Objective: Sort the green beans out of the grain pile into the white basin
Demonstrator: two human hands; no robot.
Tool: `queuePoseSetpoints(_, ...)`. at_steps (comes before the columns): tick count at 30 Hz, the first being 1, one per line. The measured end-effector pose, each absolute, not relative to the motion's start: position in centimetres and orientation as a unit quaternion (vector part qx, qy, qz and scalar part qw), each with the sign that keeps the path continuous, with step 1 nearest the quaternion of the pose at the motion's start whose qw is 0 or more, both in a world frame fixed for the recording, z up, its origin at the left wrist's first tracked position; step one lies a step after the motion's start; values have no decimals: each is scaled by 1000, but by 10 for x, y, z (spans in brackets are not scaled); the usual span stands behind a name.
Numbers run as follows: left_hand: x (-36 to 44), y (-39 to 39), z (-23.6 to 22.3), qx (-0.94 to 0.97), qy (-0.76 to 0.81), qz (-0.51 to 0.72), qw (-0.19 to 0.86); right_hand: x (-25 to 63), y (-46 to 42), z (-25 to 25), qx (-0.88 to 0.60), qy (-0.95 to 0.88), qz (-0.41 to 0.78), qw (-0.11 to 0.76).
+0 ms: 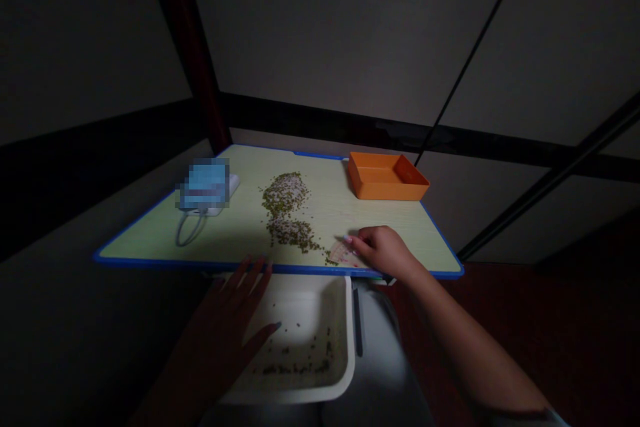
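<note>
On the pale green tabletop [240, 230] lie two joined heaps of small green beans and white grains: a larger heap [287, 192] at the back and a smaller one [293, 232] nearer the front edge. My right hand [383, 248] is closed at the front right of the table, thumb and fingers on a thin, pale, curved piece with pink marks [343, 253] that looks like a protractor. A few beans lie against its left side. My left hand [235, 313] is spread over a white tub [349, 340] below the table edge, fingertips near that edge. Scattered beans lie inside the tub.
An orange open box [390, 191] stands at the back right of the table. At the left is a white device [233, 185], partly blurred out, with a looped cable [179, 233]. A blue rim [165, 263] edges the tabletop. Pale panels rise behind it.
</note>
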State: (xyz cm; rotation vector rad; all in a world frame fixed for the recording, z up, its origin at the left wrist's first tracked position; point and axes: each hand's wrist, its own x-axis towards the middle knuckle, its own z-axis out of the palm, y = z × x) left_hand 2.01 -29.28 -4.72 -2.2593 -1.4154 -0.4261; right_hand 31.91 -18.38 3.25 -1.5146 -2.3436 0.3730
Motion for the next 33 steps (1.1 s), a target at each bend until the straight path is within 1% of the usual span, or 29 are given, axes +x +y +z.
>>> queuePoseSetpoints(22, 19, -293, -48, -817, -515, -162, 202, 315, -184, 35, -535, -820, 120, 166)
queuePoseSetpoints(33, 20, -293, -46, -816, -512, -151, 222, 312, -182, 34, -520, -828, 118, 176)
